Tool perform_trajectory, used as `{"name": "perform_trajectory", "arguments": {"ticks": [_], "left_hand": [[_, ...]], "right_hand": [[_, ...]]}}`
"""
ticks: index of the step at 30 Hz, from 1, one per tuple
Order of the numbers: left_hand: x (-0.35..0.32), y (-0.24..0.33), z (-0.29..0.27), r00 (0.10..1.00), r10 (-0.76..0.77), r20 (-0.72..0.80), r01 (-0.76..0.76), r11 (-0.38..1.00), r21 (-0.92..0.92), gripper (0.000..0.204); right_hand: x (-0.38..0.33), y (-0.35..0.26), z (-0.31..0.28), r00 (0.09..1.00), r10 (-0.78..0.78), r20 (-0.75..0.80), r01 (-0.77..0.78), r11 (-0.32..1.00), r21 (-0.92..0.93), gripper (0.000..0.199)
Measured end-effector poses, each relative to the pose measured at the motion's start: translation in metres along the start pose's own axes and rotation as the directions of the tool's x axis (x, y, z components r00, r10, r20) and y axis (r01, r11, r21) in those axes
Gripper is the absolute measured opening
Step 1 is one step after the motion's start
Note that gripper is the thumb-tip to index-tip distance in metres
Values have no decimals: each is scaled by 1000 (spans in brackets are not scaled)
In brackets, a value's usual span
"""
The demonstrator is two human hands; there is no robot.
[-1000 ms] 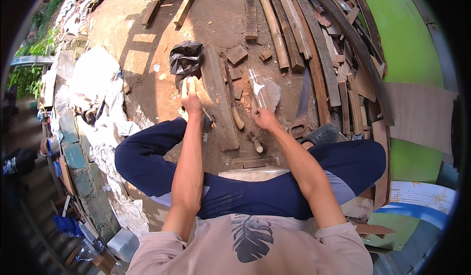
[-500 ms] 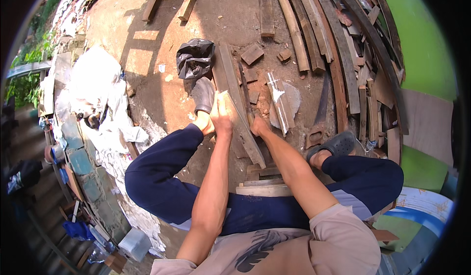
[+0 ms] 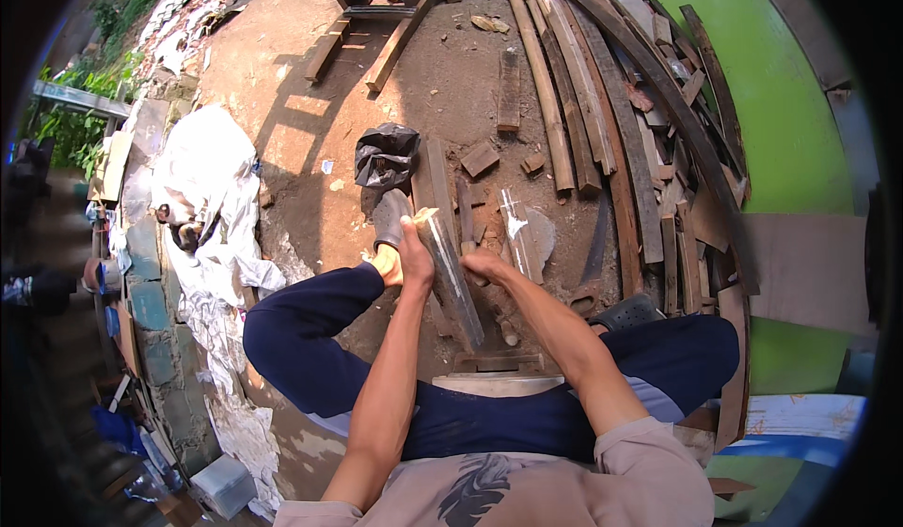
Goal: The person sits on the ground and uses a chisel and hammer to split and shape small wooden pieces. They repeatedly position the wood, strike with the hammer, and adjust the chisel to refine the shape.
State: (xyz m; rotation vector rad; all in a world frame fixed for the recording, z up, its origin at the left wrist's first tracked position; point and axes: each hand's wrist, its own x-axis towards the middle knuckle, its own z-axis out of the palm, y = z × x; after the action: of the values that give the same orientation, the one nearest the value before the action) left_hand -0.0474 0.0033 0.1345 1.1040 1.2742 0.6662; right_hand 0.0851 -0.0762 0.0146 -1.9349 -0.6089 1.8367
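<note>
Beside my left shoe, my left hand [image 3: 415,258] is closed around the upper part of a short wooden bar [image 3: 450,268], which slants toward me with a pale, chipped top end. My right hand [image 3: 483,265] is closed on the handle end of a machete [image 3: 465,209], just right of the bar. Its dark, narrow blade points away from me. A plank [image 3: 436,174] lies on the ground beyond the bar. Right of the machete rests a wooden piece streaked with white [image 3: 515,221]. Farther right lies a handsaw [image 3: 594,249], its handle near my right shoe.
A crumpled black plastic bag [image 3: 387,156] stands beyond my left shoe. Long timbers [image 3: 569,85] and scrap wood line the right side, by a green panel [image 3: 809,122]. White sheeting [image 3: 202,174] covers the left. A wooden frame [image 3: 376,9] stands at the far end.
The view has tipped, so the ground sits lower in it. The wooden bar has turned, showing a pale streaked face. My right hand, with the machete, has come nearer the bar.
</note>
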Motion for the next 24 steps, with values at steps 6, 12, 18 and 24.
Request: {"name": "perform_trajectory", "arguments": {"ticks": [6, 12, 18, 24], "left_hand": [[-28, 48, 28, 973, 203, -111, -180, 966, 187, 82], [-36, 61, 55, 959, 263, 107, -280, 939, 200, 77], [-45, 58, 93, 780, 270, 565, -314, 949, -19, 77], [-89, 94, 103, 664, 247, 706, -347, 938, -2, 80]], "right_hand": [[-133, -75, -81, 984, -19, 175, 1, 994, 105, 26], [-250, -96, -126, 981, -151, -123, 154, 988, 16, 26], [-306, -68, -117, 743, -528, -412, 605, 792, 76, 55], [-317, -60, -94, 664, -588, -462, 703, 701, 118, 62]]}}
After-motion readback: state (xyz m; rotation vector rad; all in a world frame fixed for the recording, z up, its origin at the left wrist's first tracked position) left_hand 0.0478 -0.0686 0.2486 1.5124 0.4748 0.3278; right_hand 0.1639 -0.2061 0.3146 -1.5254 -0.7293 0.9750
